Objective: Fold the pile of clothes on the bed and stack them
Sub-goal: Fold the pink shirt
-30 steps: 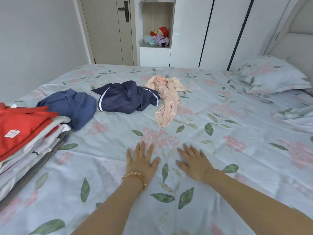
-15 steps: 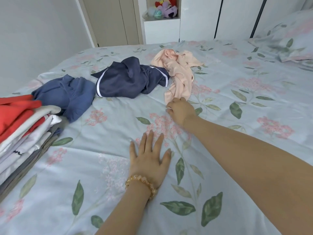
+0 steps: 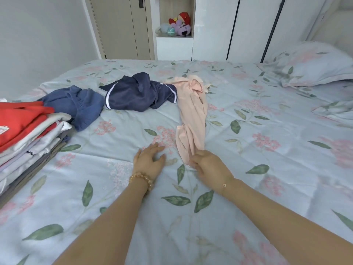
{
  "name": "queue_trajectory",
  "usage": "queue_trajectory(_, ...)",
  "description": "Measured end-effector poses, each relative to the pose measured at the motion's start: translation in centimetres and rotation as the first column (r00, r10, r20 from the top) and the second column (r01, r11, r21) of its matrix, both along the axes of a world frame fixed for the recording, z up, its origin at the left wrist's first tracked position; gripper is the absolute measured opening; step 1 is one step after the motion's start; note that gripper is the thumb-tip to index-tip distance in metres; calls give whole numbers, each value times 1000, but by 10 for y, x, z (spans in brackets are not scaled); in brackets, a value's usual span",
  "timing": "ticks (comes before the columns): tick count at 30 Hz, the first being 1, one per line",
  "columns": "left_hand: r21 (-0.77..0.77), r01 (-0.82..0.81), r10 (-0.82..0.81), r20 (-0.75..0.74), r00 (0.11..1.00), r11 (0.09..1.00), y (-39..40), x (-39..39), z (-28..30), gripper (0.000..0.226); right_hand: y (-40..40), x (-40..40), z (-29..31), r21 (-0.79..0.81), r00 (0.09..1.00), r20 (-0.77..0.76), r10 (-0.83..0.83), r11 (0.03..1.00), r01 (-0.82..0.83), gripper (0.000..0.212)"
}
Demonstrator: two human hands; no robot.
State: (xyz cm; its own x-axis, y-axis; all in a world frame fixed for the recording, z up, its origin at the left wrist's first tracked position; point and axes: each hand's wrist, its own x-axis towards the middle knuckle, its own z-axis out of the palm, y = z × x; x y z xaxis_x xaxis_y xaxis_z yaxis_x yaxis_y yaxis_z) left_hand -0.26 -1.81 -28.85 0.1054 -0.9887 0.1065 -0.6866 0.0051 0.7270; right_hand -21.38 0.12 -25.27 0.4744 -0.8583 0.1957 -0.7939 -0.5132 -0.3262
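A peach garment (image 3: 193, 115) lies stretched in a long strip down the middle of the bed (image 3: 267, 169). My right hand (image 3: 208, 165) grips its near end. My left hand (image 3: 150, 159), with a bead bracelet on the wrist, rests on the sheet just left of it, fingers loosely bent and holding nothing. Behind lie a crumpled navy garment with white stripes (image 3: 139, 92) and a crumpled blue garment (image 3: 80, 104). A stack of folded clothes (image 3: 28, 134) with a red piece on top stands at the left edge.
A pillow (image 3: 313, 66) lies at the far right of the bed. White wardrobes, a door and a shelf with plush toys (image 3: 177, 24) stand behind the bed. Floral sheet stretches between my arms and to the right.
My right hand took hold of the peach garment's near end and pulled it toward me, stretching it out. My left hand stayed on the sheet and its fingers bent slightly.
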Motion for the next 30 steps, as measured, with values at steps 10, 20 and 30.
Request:
queue_trajectory(10, 272, 135, 68, -625, 778, 953, 80, -19, 40, 44, 147, -7, 26, 203, 899, 422, 114, 955, -216, 11)
queue_trajectory(20, 309, 141, -39, -314, 949, 940, 96, -53, 56, 64, 157, -8, 45, 439, 854, 516, 64, 837, -328, 12)
queue_trajectory(30, 334, 657, -479, -479, 736, 676, 142, -48, 88, 42, 83, -40, 52, 601, 468, 619, -631, 764, 235, 43)
